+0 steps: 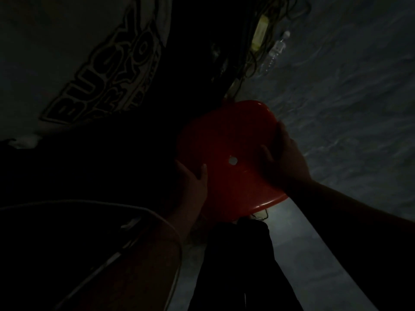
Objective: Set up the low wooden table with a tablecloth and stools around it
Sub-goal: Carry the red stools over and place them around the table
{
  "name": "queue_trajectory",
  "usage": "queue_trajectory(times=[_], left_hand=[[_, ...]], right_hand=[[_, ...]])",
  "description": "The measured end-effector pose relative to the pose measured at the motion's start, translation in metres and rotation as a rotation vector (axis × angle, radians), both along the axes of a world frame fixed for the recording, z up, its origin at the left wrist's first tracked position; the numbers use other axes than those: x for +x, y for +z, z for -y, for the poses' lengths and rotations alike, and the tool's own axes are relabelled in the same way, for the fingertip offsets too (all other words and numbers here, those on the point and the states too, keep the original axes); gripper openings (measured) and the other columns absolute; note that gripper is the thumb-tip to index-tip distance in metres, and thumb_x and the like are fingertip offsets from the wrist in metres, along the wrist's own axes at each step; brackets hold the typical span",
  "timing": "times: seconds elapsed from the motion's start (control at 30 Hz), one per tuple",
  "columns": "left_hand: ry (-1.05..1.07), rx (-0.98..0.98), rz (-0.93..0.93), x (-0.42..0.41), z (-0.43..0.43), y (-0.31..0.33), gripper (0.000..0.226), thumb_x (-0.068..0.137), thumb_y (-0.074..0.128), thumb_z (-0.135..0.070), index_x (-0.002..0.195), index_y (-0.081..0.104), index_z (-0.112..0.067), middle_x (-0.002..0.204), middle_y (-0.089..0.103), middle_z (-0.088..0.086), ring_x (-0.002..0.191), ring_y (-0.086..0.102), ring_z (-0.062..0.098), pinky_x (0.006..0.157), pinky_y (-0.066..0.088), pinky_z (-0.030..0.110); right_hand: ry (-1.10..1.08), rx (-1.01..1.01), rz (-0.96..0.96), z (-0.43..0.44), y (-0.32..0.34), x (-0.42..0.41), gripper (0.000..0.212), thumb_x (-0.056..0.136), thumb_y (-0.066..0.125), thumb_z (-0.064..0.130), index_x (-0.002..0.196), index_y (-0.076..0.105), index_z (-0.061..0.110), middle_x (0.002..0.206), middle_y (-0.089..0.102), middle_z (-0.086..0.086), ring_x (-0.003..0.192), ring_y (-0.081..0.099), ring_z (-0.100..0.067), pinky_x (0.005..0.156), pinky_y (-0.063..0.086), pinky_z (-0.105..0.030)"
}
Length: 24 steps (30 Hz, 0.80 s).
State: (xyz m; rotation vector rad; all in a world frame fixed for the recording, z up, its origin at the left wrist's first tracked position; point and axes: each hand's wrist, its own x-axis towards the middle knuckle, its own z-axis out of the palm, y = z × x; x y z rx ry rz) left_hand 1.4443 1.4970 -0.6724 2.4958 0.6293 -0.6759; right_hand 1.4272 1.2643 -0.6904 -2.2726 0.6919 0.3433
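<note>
The left grip (193,178) holds the red stool (226,140) at the seat's 8 o'clock edge, with the thumb lying on top and the fingers hidden underneath. The right grip (286,158) holds the 3 o'clock edge, thumb on top and fingers wrapped over the rim. The left forearm comes up from 7 o'clock. The bare right forearm comes in from 4 o'clock.

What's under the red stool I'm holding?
Only pale floor shows past the red stool's edge and through its hole; the seat covers its legs and everything else beneath.
</note>
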Motion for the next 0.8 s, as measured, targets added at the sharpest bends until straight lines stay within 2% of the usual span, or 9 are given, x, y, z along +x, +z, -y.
queue_trajectory(times=[0.2, 0.3, 0.43, 0.57, 0.67, 0.8], left_hand=[[-0.106, -0.098, 0.069, 0.011, 0.034, 0.086, 0.097, 0.093, 0.050, -0.057, 0.156, -0.008, -0.012, 0.162, 0.013, 0.021, 0.146, 0.025, 0.040, 0.117, 0.028, 0.052], [-0.192, -0.164, 0.143, 0.014, 0.060, 0.160, 0.094, 0.092, 0.047, -0.062, 0.156, -0.007, -0.019, 0.159, 0.022, 0.020, 0.141, 0.034, 0.040, 0.113, 0.034, 0.054], [-0.324, -0.219, 0.171, 0.005, 0.095, 0.270, 0.091, 0.094, 0.047, -0.059, 0.156, -0.006, -0.020, 0.151, 0.035, 0.025, 0.131, 0.044, 0.042, 0.107, 0.039, 0.055], [-0.496, -0.184, 0.207, -0.011, 0.126, 0.367, 0.089, 0.093, 0.043, -0.063, 0.157, -0.007, -0.025, 0.151, 0.035, 0.020, 0.128, 0.047, 0.043, 0.102, 0.042, 0.057], [-0.677, -0.232, 0.342, -0.019, 0.154, 0.436, 0.087, 0.093, 0.042, -0.062, 0.157, -0.001, -0.022, 0.152, 0.036, 0.017, 0.129, 0.047, 0.041, 0.102, 0.044, 0.052], [-0.880, -0.264, 0.507, -0.029, 0.207, 0.516, 0.082, 0.094, 0.038, -0.060, 0.158, 0.004, -0.022, 0.146, 0.044, 0.023, 0.120, 0.054, 0.042, 0.098, 0.047, 0.048]], right_hand=[[-0.088, -0.028, 0.033, 0.035, 0.097, -0.019, 0.084, 0.089, 0.050, 0.065, 0.153, -0.001, 0.044, 0.154, 0.038, -0.008, 0.128, 0.052, -0.030, 0.089, 0.041, -0.039], [-0.161, -0.122, 0.051, 0.056, 0.177, -0.039, 0.083, 0.087, 0.047, 0.070, 0.153, 0.003, 0.047, 0.151, 0.043, -0.007, 0.124, 0.055, -0.032, 0.089, 0.042, -0.038], [-0.284, -0.152, 0.081, 0.081, 0.290, -0.080, 0.086, 0.086, 0.049, 0.071, 0.154, 0.002, 0.046, 0.154, 0.040, -0.007, 0.130, 0.051, -0.033, 0.103, 0.040, -0.041], [-0.394, -0.187, 0.118, 0.089, 0.390, -0.133, 0.093, 0.083, 0.050, 0.075, 0.152, -0.006, 0.047, 0.152, 0.038, -0.015, 0.128, 0.051, -0.035, 0.098, 0.040, -0.040], [-0.524, -0.246, 0.159, 0.095, 0.462, -0.174, 0.094, 0.081, 0.048, 0.076, 0.151, -0.008, 0.049, 0.146, 0.040, -0.021, 0.123, 0.054, -0.038, 0.098, 0.041, -0.042], [-0.683, -0.309, 0.240, 0.111, 0.539, -0.220, 0.088, 0.083, 0.047, 0.075, 0.153, 0.002, 0.048, 0.139, 0.047, -0.022, 0.120, 0.056, -0.038, 0.102, 0.042, -0.040]])
